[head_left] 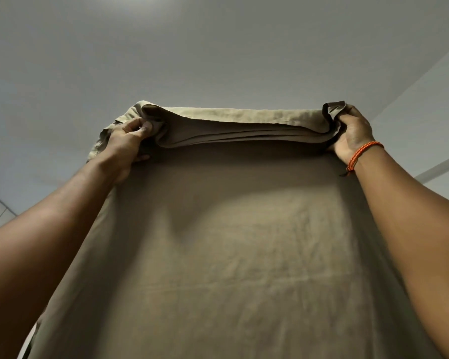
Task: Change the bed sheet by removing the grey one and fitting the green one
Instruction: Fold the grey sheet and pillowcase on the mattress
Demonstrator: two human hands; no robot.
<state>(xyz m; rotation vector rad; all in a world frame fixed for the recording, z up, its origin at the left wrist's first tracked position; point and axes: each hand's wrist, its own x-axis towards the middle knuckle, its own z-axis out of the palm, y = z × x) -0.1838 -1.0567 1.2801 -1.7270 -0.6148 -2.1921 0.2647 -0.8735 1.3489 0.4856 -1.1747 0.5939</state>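
Pale grey ceiling (218,47) fills the background behind an olive-green crumpled cotton sheet (231,255). At its top edge, the left hand (126,143) and right hand (353,136) each clench bunched folds; uneven grip could let layers slip out.

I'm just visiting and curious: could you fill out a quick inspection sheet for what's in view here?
Surface: no bed or table seen.
Job's things: olive-green fabric bed sheet, partly folded, raised overhead, folded layers along its top edge; grey sheet not seen.
Clutter: nothing seen.
Grippers: left hand and right hand each grip an upper corner; orange braided wristband on right wrist.
Cables: nothing seen.
Surroundings: pale grey ceiling.
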